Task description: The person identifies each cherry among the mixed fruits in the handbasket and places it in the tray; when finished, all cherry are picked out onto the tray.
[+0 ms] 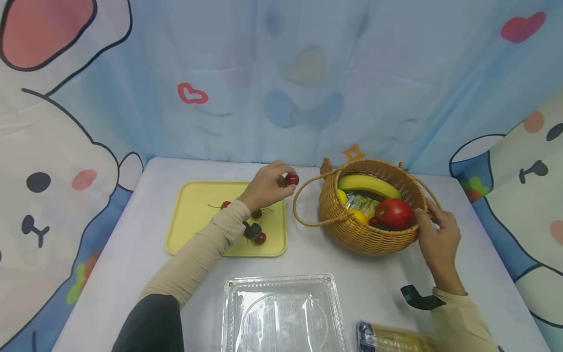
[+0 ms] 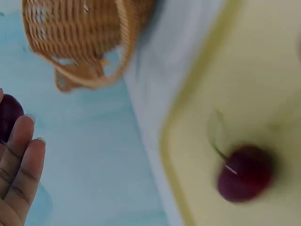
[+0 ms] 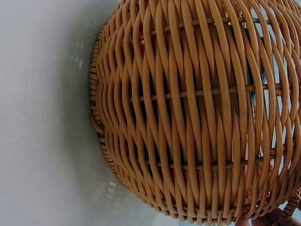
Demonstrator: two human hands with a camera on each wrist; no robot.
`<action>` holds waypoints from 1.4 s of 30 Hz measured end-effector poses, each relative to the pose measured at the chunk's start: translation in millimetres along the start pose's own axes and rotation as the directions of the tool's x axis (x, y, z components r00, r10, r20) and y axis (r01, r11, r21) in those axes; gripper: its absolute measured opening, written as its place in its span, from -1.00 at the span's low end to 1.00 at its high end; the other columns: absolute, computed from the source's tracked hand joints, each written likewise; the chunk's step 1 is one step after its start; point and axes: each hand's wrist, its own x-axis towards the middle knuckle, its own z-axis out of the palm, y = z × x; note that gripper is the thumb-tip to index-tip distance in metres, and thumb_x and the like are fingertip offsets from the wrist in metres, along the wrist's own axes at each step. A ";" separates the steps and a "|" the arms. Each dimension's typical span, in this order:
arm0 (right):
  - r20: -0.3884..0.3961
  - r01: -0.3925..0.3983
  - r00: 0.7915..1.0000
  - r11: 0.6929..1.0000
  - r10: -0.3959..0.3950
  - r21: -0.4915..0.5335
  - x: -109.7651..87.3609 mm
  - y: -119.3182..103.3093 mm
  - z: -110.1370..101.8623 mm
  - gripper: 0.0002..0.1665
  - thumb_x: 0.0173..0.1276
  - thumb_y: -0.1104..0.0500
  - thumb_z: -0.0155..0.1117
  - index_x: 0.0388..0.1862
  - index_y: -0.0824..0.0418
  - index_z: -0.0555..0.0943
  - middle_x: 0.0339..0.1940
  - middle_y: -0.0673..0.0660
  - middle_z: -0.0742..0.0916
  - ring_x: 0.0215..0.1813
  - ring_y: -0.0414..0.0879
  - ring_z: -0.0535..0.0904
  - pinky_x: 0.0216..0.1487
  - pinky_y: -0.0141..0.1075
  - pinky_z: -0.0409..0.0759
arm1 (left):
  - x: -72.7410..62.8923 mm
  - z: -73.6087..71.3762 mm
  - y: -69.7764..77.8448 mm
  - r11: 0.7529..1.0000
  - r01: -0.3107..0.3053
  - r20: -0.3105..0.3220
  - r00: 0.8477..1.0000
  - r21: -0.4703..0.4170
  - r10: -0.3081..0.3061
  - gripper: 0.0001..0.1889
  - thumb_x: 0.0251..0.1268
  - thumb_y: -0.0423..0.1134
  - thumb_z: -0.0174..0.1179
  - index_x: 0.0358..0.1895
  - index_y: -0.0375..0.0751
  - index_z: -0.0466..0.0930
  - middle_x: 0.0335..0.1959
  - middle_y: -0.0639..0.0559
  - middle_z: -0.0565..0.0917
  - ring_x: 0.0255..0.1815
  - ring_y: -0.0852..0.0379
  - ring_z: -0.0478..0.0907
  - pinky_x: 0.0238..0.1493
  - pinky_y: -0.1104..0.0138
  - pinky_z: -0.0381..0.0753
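Between its fingertips my left hand (image 1: 269, 185) pinches a dark red cherry (image 1: 292, 179), held above the gap between tray and basket. The same cherry (image 2: 9, 117) shows at the left edge of the left wrist view. On the yellow tray (image 1: 189, 215) lie several more cherries (image 1: 260, 238), some with stems. My right hand (image 1: 440, 239) grips the right rim of the wicker basket (image 1: 365, 239), thumb outside; its fingers are partly hidden. Inside the basket are a banana (image 1: 369, 185), a red round fruit (image 1: 394, 214), yellow fruits and a small printed packet (image 1: 361, 203).
A clear plastic container (image 1: 281, 313) stands at the front middle of the white table. Right of it lies a yellowish wrapped package (image 1: 391, 337), partly under the right sleeve. The basket's looped handle (image 1: 303, 222) leans out toward the tray. A blue printed curtain (image 1: 246, 122) hangs behind.
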 end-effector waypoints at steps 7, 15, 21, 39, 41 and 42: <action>-0.002 -0.008 1.000 1.000 0.008 -0.002 1.4 0.0 -5.2 -0.49 0.46 0.02 0.12 0.36 0.06 0.53 -0.12 -0.05 0.52 -0.10 -0.51 0.28 -0.13 -0.41 0.25 | -37.0 -12.8 -47.6 0.968 0.249 -0.006 0.968 -0.004 -0.249 -0.76 0.24 -0.33 0.30 -0.04 -0.29 0.65 -0.02 -0.15 0.66 -0.26 0.05 0.68 -0.16 0.27 0.66; 0.007 -0.017 1.000 1.000 0.017 -0.014 -0.1 4.6 -5.3 -0.49 0.47 0.01 0.12 0.37 0.04 0.53 -0.09 -0.01 0.53 -0.09 -0.51 0.27 -0.12 -0.41 0.25 | -59.0 -16.6 -73.4 0.914 0.391 0.091 0.912 0.109 -0.401 -0.71 0.20 -0.29 0.30 -0.02 -0.31 0.65 -0.03 -0.15 0.67 -0.14 -0.03 0.64 -0.05 0.19 0.62; 0.002 -0.020 1.000 1.000 0.020 -0.010 -2.7 3.0 -5.7 -0.49 0.47 0.02 0.12 0.36 0.06 0.53 -0.13 -0.10 0.51 -0.10 -0.51 0.27 -0.12 -0.42 0.25 | -60.6 -15.9 -75.8 0.882 0.405 0.178 0.875 0.243 -0.451 -0.73 0.23 -0.26 0.29 -0.03 -0.28 0.66 -0.07 -0.12 0.69 -0.10 -0.03 0.61 -0.01 0.14 0.60; 0.001 -0.004 1.000 1.000 0.004 -0.005 -1.9 -3.2 -2.9 -0.48 0.45 0.03 0.13 0.36 0.08 0.54 -0.11 -0.02 0.53 -0.12 -0.53 0.29 -0.15 -0.47 0.30 | -19.1 -36.2 -16.8 0.924 0.208 0.193 0.941 0.321 -0.279 -0.64 0.38 -0.12 0.22 0.12 -0.23 0.64 0.09 -0.11 0.68 0.06 -0.04 0.64 0.03 0.10 0.64; -0.003 0.006 1.000 1.000 -0.006 0.001 -1.6 -3.6 -2.1 -0.48 0.45 0.04 0.13 0.35 0.10 0.54 -0.11 0.02 0.54 -0.12 -0.52 0.29 -0.17 -0.47 0.30 | -3.9 -32.9 2.3 0.941 0.136 0.214 0.954 0.309 -0.208 -0.66 0.41 -0.12 0.20 0.12 -0.21 0.64 0.09 -0.08 0.68 0.04 -0.01 0.65 0.02 0.15 0.64; -0.003 0.005 1.000 1.000 -0.005 0.000 -1.6 -3.9 -1.4 -0.48 0.45 0.04 0.13 0.35 0.10 0.54 -0.10 0.04 0.55 -0.12 -0.52 0.29 -0.16 -0.47 0.30 | 3.9 -30.2 11.7 0.950 0.100 0.228 0.958 0.296 -0.173 -0.67 0.42 -0.12 0.18 0.12 -0.21 0.64 0.09 -0.07 0.69 0.03 0.01 0.66 0.01 0.17 0.64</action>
